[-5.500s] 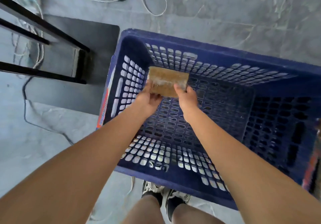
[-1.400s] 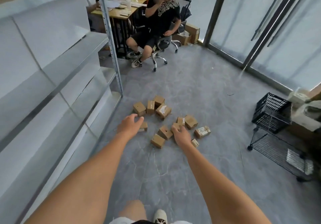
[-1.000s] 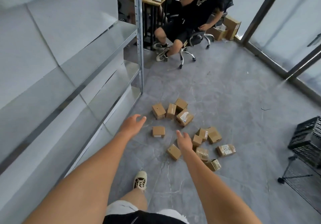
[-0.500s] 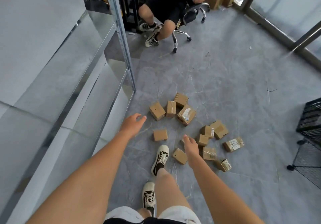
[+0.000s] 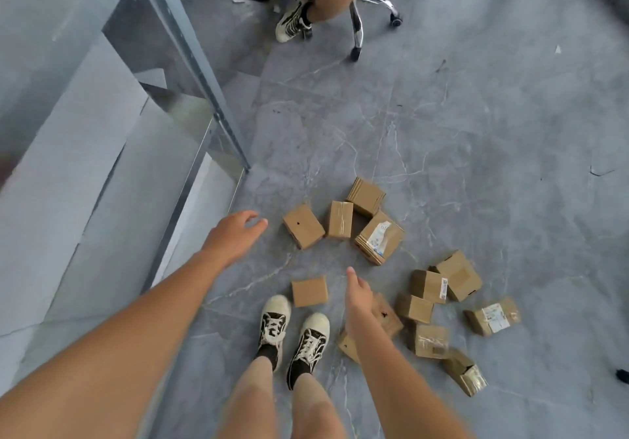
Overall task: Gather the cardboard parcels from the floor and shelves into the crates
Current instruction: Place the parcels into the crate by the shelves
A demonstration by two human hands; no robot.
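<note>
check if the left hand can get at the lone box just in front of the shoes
Probably yes. The left hand is open and empty, nothing lies between it and the lone box, though it hangs well above the floor.

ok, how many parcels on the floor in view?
12 parcels. Four are clustered farthest out, one lies alone by the shoes, and six are bunched on the right. One sits partly behind the right forearm, which may hide more.

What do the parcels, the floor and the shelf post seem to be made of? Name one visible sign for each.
Parcels: brown corrugated cardboard, matte; fluted edges and clear tape show.
Floor: grey stone-look tile, probably; pale veins and faint joints.
Shelf post: galvanised or painted steel, apparently; dull silver sheen.
</note>
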